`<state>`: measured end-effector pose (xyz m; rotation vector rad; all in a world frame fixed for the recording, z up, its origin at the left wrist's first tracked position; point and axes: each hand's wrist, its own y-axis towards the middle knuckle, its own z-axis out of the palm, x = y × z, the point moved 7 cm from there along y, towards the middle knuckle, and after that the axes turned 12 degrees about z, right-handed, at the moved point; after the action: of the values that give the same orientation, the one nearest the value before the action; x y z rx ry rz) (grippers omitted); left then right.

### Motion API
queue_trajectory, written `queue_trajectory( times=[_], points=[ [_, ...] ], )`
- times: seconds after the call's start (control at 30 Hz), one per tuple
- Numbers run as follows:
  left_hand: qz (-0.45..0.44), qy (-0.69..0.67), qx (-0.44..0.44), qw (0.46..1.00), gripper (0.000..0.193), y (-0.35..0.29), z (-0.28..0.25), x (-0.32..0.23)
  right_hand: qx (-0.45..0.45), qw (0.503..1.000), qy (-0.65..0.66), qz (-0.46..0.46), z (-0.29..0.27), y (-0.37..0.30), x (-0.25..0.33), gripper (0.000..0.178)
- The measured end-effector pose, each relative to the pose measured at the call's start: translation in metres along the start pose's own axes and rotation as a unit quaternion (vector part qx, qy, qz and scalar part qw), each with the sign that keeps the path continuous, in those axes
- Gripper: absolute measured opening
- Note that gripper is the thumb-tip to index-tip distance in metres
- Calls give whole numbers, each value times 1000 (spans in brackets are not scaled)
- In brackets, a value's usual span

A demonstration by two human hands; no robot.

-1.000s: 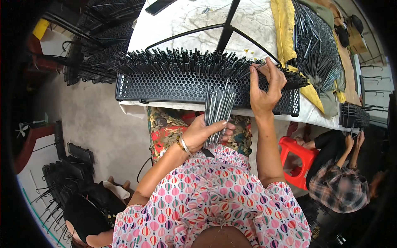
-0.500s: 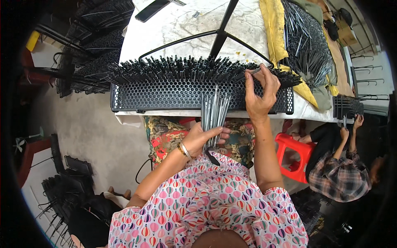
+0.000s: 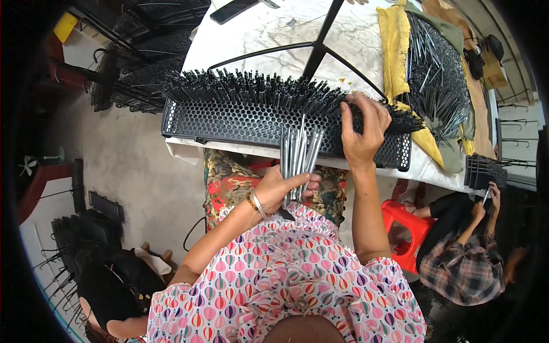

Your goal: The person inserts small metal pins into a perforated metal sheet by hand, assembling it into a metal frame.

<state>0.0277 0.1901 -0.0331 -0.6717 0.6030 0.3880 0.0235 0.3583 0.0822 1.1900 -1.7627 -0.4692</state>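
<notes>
A bundle of thin, shiny dark grey strips (image 3: 298, 150) rises from my left hand (image 3: 275, 190), whose fingers are wrapped round its lower part. In front of it lies a long black perforated metal panel (image 3: 229, 123) full of small round holes. Along the panel's far side stands a dense row of thin black rods (image 3: 251, 94). My right hand (image 3: 366, 134) reaches over the panel's right part, thumb and fingertips drawn together among the rods. What those fingertips pinch is hidden. Black metal bars (image 3: 315, 60) form a frame behind the row.
The panel rests on a white-covered table (image 3: 274, 34) with a phone (image 3: 233, 10) at its far left. At the right, loose strips (image 3: 437, 86) fill a yellow-edged sack. A co-worker in a plaid shirt (image 3: 469, 266) sits near a red stool (image 3: 403, 231). Black racks (image 3: 143, 63) stand left.
The view has shifted, so the table and panel appear tilted and slightly displaced. My right hand stays at the rods, its fingers a little differently curled. My left hand keeps the bundle.
</notes>
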Motion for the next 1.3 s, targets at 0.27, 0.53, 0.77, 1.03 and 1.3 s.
queue_trajectory(
  times=[0.27,0.53,0.77,1.03,1.3],
  points=[
    [21,3,4,1000,19,-2,11,-11,-6,1000,-13,3,-10,3,7,22],
    [14,30,-11,999,21,2,5,-4,60,994,56,70,-26,-21,0,18],
    [12,9,-29,999,21,0,2,-3,141,964,126,187,-25,-46,-3,15],
    [11,57,-1,998,23,-6,8,-7,224,864,208,400,-4,-77,-19,29],
    [17,59,36,997,27,-13,12,-7,309,705,352,532,18,-84,-23,26]
  ],
)
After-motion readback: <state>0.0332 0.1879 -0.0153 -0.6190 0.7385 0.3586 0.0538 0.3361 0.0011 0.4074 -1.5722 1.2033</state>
